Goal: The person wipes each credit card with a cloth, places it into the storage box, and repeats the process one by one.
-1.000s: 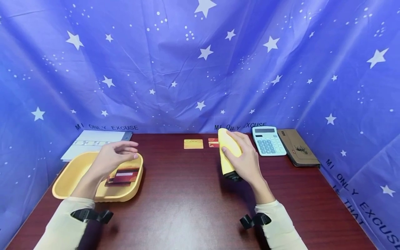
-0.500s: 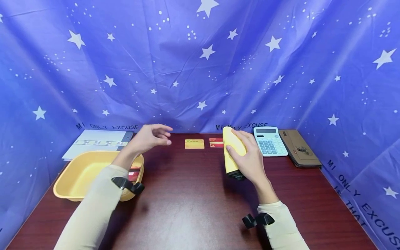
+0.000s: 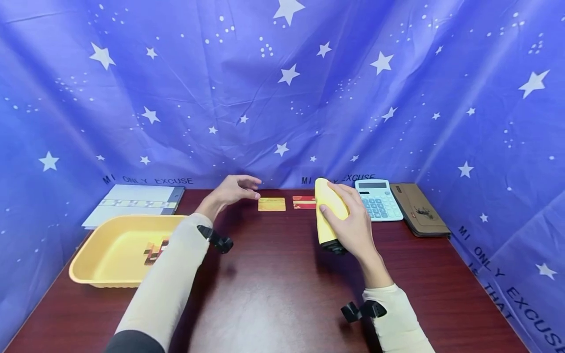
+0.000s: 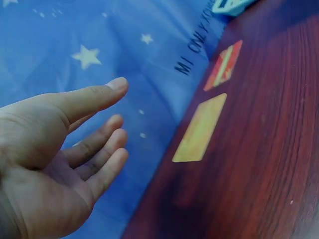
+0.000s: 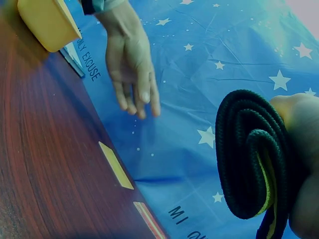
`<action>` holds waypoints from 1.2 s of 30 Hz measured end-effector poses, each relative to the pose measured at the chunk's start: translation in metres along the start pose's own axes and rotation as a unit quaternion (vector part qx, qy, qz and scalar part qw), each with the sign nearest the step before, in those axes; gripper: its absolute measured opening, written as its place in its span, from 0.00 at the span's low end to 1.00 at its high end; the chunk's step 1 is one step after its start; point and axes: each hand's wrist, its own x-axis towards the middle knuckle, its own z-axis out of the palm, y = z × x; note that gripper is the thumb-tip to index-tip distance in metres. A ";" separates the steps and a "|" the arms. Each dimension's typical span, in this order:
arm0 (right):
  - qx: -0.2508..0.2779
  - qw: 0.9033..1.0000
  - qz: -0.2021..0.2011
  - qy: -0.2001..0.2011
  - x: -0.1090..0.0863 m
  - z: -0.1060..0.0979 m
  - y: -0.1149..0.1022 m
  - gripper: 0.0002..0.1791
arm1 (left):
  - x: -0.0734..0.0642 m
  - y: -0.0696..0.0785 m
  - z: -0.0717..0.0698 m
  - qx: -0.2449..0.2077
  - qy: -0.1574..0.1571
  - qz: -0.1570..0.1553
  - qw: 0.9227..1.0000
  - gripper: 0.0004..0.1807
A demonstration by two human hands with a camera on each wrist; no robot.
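My left hand (image 3: 231,190) hovers just left of a gold card (image 3: 271,204) at the back of the table. Its thumb and fingers are apart with nothing between them, as the left wrist view confirms. A red card (image 3: 303,202) with a pale stripe lies right of the gold one. My right hand (image 3: 354,218) grips a rolled cloth (image 3: 327,211), yellow on one face and black on the other. The right wrist view looks onto the roll's layered black end. Dark red cards (image 3: 153,252) lie in a yellow plastic basin (image 3: 101,280), partly hidden by my left sleeve.
A pale blue calculator (image 3: 378,201) and a brown wallet (image 3: 421,211) lie at the back right. Behind the basin is a white-and-grey notebook (image 3: 137,198). A blue star-patterned curtain (image 3: 247,88) hangs along the table's back and sides.
My left hand has moved right from above the basin to beside the gold card, its sleeve now crossing the basin's right side. My right hand keeps the rolled cloth, shifted slightly right.
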 end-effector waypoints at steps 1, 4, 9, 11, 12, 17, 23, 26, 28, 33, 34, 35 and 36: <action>0.000 1.000 0.001 0.000 0.000 0.000 0.000 0.31 | 0.003 -0.003 0.002 0.001 0.002 -0.007 1.000 0.29; -0.002 1.000 0.003 0.000 0.000 0.000 0.001 0.32 | 0.012 -0.012 0.010 0.003 0.003 -0.027 1.000 0.29; -0.003 1.000 0.004 0.001 0.001 0.000 0.001 0.32 | 0.021 -0.031 0.023 0.000 0.003 -0.057 0.998 0.31; -0.003 1.000 0.003 0.000 0.001 0.000 0.001 0.32 | 0.023 -0.038 0.028 0.006 0.008 -0.064 0.998 0.32; -0.003 1.000 0.003 -0.001 0.001 0.001 0.001 0.32 | 0.024 -0.042 0.030 0.009 0.011 -0.065 0.998 0.33; -0.005 1.000 0.001 -0.001 0.001 0.001 0.003 0.31 | 0.027 -0.053 0.037 0.075 0.029 -0.058 0.995 0.35; -0.008 1.000 0.001 -0.001 0.001 -0.001 0.004 0.31 | 0.027 -0.055 0.041 0.158 0.034 -0.078 0.984 0.34; -0.011 1.000 0.002 0.000 0.001 -0.002 0.003 0.31 | 0.026 -0.055 0.042 0.161 0.033 -0.081 0.983 0.32; -0.012 1.000 0.003 -0.001 0.000 -0.002 0.003 0.31 | 0.027 -0.055 0.042 0.161 0.031 -0.082 0.983 0.31; -0.009 1.000 0.005 -0.003 0.000 -0.001 0.003 0.31 | 0.025 -0.053 0.043 0.173 0.031 -0.083 0.981 0.28; -0.008 1.000 0.004 -0.004 0.000 -0.001 0.003 0.31 | 0.025 -0.053 0.042 0.175 0.032 -0.082 0.981 0.28; -0.008 1.000 0.004 -0.004 0.000 -0.001 0.003 0.31 | 0.025 -0.052 0.042 0.177 0.033 -0.083 0.980 0.27; -0.008 1.000 0.004 -0.004 0.000 -0.001 0.003 0.31 | 0.025 -0.052 0.042 0.178 0.033 -0.083 0.980 0.27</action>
